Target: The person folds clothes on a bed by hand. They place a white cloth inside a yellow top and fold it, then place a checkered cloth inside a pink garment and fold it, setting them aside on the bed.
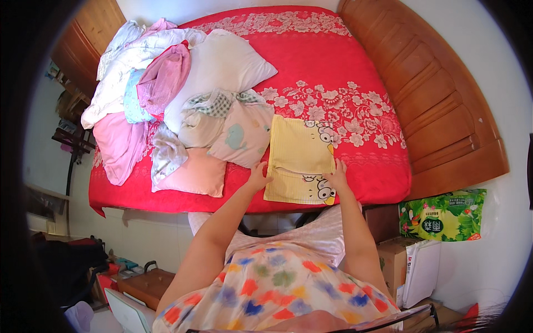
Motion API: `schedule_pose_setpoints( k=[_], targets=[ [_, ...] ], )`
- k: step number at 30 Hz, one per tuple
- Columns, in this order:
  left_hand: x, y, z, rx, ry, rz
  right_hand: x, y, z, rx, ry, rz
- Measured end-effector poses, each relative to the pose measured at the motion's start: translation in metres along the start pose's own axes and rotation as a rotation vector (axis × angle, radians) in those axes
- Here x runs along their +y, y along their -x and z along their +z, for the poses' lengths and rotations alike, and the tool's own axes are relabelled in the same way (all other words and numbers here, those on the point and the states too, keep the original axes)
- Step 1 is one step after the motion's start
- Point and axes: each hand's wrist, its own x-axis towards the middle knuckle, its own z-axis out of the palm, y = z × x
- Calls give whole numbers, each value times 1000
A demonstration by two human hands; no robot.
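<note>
Cloth (297, 147), yellow, creased and rectangular, lay flat between left hand (258, 177) and right hand (337, 176), their fingers apart, touching its edges.

a cloth (302, 147) is laid on the bed (338, 61), near its front edge, between the left hand (260, 176) and the right hand (337, 176). pillows (225, 62) are heaped to the left of the cloth. the headboard (438, 100) is placed along the bed's right end. by the bed's front right corner, a bag (447, 216) is set near a box (392, 263).
</note>
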Motion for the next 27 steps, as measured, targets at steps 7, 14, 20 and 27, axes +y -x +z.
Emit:
schedule_pose_setpoints(
  k=[7, 14, 20, 27],
  targets=[
    [31, 12, -70, 396, -410, 232, -16, 47, 11, -15, 92, -284],
    [27, -21, -118, 514, -621, 69, -34, 65, 47, -98, 140, -328],
    [5, -41, -126, 399, -650, -52, -33, 75, 52, -129, 102, -294],
    [-15, -21, -146, 536, 6, -74, -46, 75, 55, -143, -86, -321]
  ],
)
